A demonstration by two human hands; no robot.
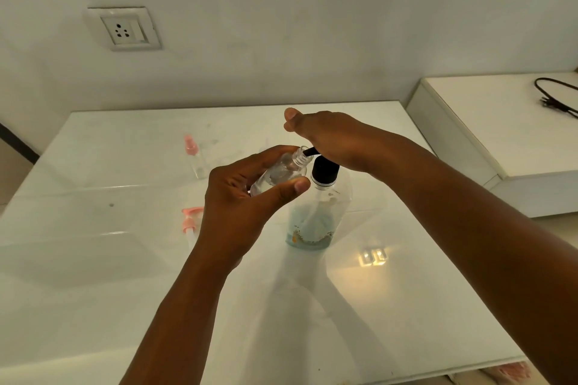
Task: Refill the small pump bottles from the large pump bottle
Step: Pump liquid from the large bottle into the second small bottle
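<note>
Left hand [250, 197] gripping tilted small bottle [278, 173], right hand [331, 137] pressing large pump bottle [316, 212] on table [125, 259], spout at small bottle's mouth.

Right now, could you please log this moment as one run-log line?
left hand: holds small bottle tilted, uncapped | right hand: on large pump bottle head | nozzle at small bottle's mouth

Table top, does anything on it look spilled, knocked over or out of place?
No spill shows. A pink pump top lies loose on the table, off its bottle. Farther back, a small bottle with a pink top appears to lie on its side rather than stand.
</note>
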